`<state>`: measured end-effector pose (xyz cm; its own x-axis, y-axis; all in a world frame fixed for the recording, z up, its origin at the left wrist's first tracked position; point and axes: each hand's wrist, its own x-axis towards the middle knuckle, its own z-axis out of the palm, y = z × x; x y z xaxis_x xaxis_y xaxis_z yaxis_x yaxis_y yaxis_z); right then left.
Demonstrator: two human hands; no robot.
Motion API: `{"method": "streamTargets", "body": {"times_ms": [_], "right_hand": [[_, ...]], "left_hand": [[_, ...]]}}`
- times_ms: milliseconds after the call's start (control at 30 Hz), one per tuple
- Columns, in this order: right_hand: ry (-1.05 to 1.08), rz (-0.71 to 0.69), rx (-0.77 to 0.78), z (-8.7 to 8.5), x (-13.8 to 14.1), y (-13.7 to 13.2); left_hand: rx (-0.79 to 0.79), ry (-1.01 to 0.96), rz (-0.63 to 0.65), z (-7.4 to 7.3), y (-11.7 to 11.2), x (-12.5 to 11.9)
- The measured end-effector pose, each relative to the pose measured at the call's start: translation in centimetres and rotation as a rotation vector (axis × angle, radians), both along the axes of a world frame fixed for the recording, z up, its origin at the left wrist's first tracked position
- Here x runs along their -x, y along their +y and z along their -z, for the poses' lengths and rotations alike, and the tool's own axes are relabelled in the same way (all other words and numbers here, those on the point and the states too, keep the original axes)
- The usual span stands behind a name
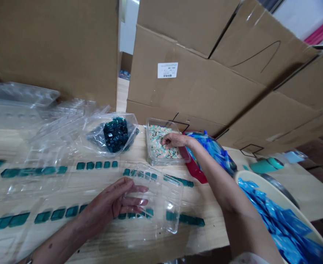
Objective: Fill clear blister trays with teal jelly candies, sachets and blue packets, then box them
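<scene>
My left hand (pixel 125 198) grips a clear plastic tray (pixel 161 194), its fingers spread along the underside and showing through the plastic. Behind and below this tray, small teal squares lie in rows on the wooden table (pixel 199 238). My right hand (pixel 173 140) reaches into a clear plastic box (pixel 165 161) full of small pale printed pieces (pixel 158 146). Its fingertips are bunched together among the pieces; whatever they pinch is hidden. Left of the box sits an open clear bag (pixel 95 137) with dark teal squares (pixel 116 134) in it.
Stacked clear trays (pixel 18 95) stand at the back left. A red basin (pixel 197 172) of blue items is right of the box, and a cream tub (pixel 241 174) of blue packets (pixel 282 223) is nearer. A teal bottle (pixel 267 165) lies at the right. Cardboard boxes (pixel 183 91) wall the back.
</scene>
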<state>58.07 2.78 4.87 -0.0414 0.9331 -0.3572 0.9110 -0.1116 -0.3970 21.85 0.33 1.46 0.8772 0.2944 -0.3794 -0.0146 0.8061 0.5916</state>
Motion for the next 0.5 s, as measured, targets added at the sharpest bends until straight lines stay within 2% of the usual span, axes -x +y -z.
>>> {"method": "streamTargets", "body": {"times_ms": [200, 400, 500], "right_hand": [[-0.002, -0.109, -0.013, -0.11, 0.01, 0.12], [0.027, -0.09, -0.043, 0.03, 0.18, -0.33], [0.055, -0.144, -0.084, 0.22, 0.09, -0.56]], "left_hand": [[-0.028, 0.031, -0.002, -0.19, 0.05, -0.02], [-0.023, 0.068, -0.016, -0.54, 0.02, -0.13], [-0.02, 0.061, -0.011, -0.51, 0.01, -0.14]]}}
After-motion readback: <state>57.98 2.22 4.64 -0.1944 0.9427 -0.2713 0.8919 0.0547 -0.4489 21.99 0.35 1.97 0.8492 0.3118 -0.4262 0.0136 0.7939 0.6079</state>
